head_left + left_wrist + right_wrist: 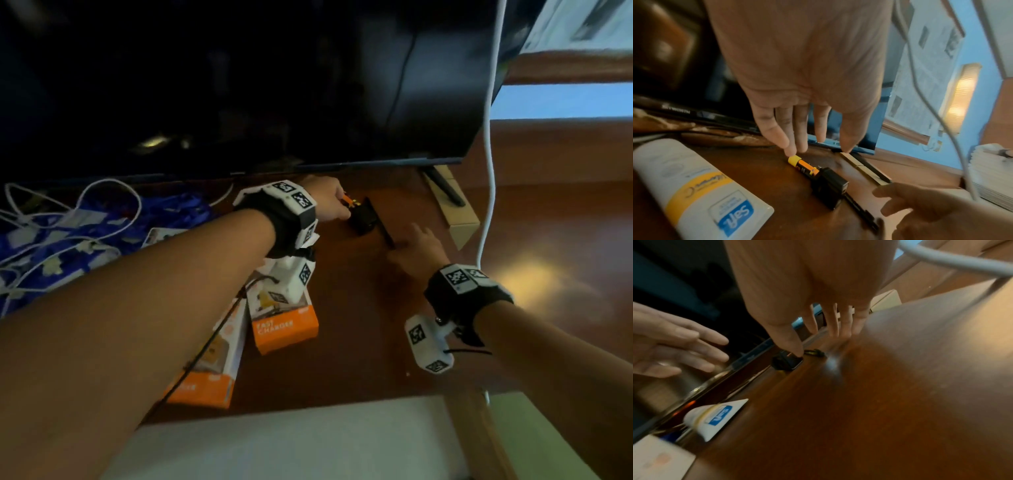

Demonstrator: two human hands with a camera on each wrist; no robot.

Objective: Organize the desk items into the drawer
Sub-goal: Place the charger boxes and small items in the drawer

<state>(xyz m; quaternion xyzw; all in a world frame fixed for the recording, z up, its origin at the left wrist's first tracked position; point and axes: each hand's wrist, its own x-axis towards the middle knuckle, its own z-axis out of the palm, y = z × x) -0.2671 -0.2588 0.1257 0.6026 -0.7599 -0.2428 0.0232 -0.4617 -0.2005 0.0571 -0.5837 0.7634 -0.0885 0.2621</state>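
Observation:
An orange stick with a yellow cap (802,166) lies on the brown desk (359,325), end-on against a black adapter block (829,186). A black pen (861,209) lies beside the block. My left hand (813,147) hovers over the stick with straight fingers, and one fingertip (790,151) is at the yellow cap. My right hand (824,340) reaches in from the right with spread fingers, its thumb tip on the black block (787,361). In the head view the left hand (337,205) and right hand (407,240) flank the block (363,217). No drawer is in view.
A dark TV (239,85) stands over the back of the desk, its foot on a cardboard box (459,219). Two orange charger boxes (284,325) lie under my left forearm. A white tube (694,186), a blue cloth with cables (68,240) and a hanging white cable (488,171) are nearby.

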